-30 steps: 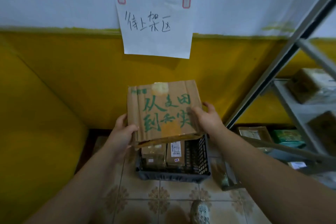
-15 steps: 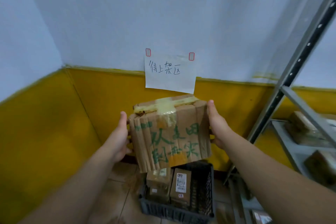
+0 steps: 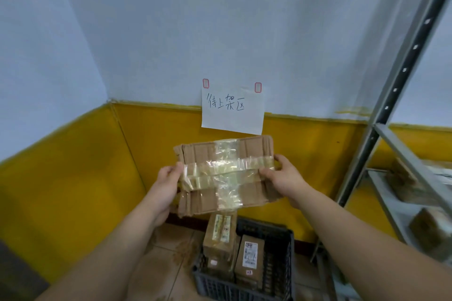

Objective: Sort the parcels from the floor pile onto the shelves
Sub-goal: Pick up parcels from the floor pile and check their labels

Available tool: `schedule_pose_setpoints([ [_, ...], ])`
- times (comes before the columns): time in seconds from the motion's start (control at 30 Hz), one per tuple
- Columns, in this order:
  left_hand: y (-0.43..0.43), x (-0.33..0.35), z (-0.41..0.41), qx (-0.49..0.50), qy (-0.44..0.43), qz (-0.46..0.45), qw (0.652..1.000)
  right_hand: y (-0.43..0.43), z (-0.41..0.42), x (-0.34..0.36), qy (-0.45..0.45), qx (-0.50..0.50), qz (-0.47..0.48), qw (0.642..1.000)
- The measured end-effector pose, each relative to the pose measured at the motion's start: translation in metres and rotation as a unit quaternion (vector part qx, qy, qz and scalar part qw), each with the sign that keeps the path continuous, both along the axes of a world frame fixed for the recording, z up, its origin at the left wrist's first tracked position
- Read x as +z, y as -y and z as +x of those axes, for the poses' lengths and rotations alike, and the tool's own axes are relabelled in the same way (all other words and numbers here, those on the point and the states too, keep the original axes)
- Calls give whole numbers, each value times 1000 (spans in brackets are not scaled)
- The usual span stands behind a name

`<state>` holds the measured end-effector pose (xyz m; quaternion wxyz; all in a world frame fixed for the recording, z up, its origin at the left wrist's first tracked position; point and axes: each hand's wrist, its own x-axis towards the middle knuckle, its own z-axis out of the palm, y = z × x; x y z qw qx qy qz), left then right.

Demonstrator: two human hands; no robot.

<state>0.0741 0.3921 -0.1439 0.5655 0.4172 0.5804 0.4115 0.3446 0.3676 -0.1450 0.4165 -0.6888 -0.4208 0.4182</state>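
At our nine o'clock we see the yellow lower wall meeting the pale upper wall in a corner. Moving inward, the left hand grips the nine o'clock edge of a flat cardboard parcel, thumb lying on the upper face and fingers hidden beneath. The parcel is held in the air near the centre of our view, its broad face turned up towards us and slightly tilted. Clear yellowish tape crosses that face in two strips, one running from nine to three o'clock and one from twelve to six. At the parcel's twelve o'clock a white paper sign with handwritten characters is fixed to the wall, just above the parcel's far edge. At its six o'clock, down on the tiled floor, stands a dark plastic crate holding more brown boxes on end: a tall taped parcel and, at that one's three o'clock, a shorter labelled parcel. The right hand clamps the held parcel's three o'clock edge, thumb pressed on the tape and fingers curled round the far corner. The two hands are apart, with the parcel between them. At our three o'clock rises a grey metal rack, and its shelves carry a few wrapped parcels, too blurred for us to describe.
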Motion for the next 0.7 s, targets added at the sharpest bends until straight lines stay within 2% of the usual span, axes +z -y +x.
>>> schedule_pose_setpoints([
  [0.1, -4, 2, -13, 17, 34, -46, 998, 5, -10, 4, -31, 8, 11, 999],
  [0.17, -3, 3, -22, 12, -3, -51, 999, 11, -22, 11, -83, -16, 6, 996],
  [0.23, 2, 3, -28, 0, -40, -36, 999, 10, -30, 13, -95, -27, -4, 995],
  [0.37, 13, 5, -40, -45, -27, -6, 999, 14, -47, 21, -78, -51, 22, 995],
  [0.57, 22, 11, -52, -44, 35, 36, 998, 22, -64, 33, -70, -70, 31, 995],
  [0.7, 27, 24, -60, -43, 44, 85, 994, 29, -72, 34, 0, -90, 19, 996],
])
